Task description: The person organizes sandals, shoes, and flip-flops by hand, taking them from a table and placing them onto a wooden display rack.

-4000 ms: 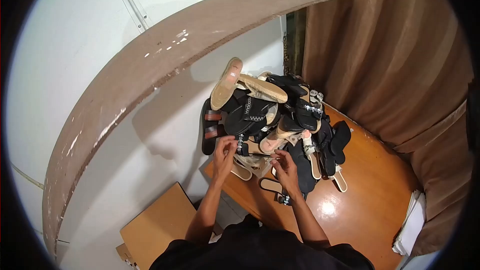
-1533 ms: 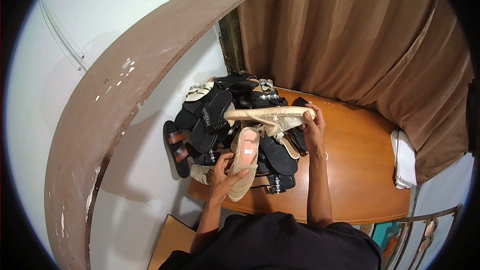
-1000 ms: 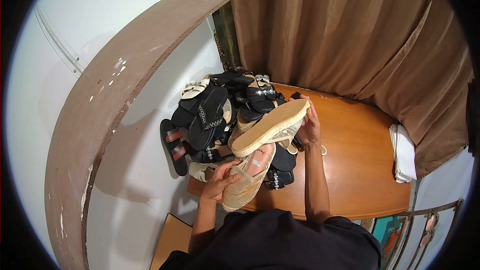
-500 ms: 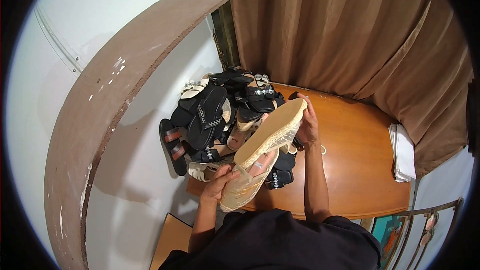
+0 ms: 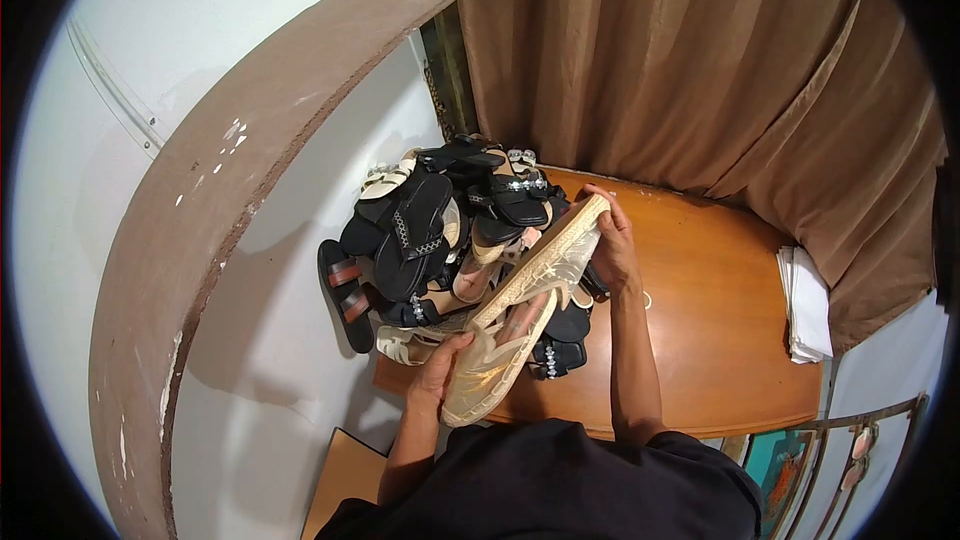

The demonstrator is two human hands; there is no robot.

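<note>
You are looking forward and down from your head-worn camera, its wide view taking in your black shirt (image 5: 560, 485) close at bottom center, the table (image 5: 715, 310) beyond, and the brown curtain (image 5: 660, 60) farthest, upper right.

Upper shoe (image 5: 545, 265): cream, braided pattern along sole edge. Lower shoe (image 5: 475, 385): beige, golden-yellow streaks, which I see clearly; insole (image 5: 520, 323) pink. Flip-flop (image 5: 425, 195) black, pale zigzag-like pattern along strap (image 5: 402, 230). Slide (image 5: 330, 280) at pile's left: black, straps (image 5: 345, 272) reddish brown. Strappy sandal (image 5: 388, 179) off-white. Desk (image 5: 720, 290) glossy orange-brown. Curtain (image 5: 650, 70) plain brown. Papers (image 5: 808, 305) white. Curved board (image 5: 210, 200) dull brown, flecked white. From my feed, wall (image 5: 275, 350) whitish, shirt (image 5: 560, 480) plain black.
</note>
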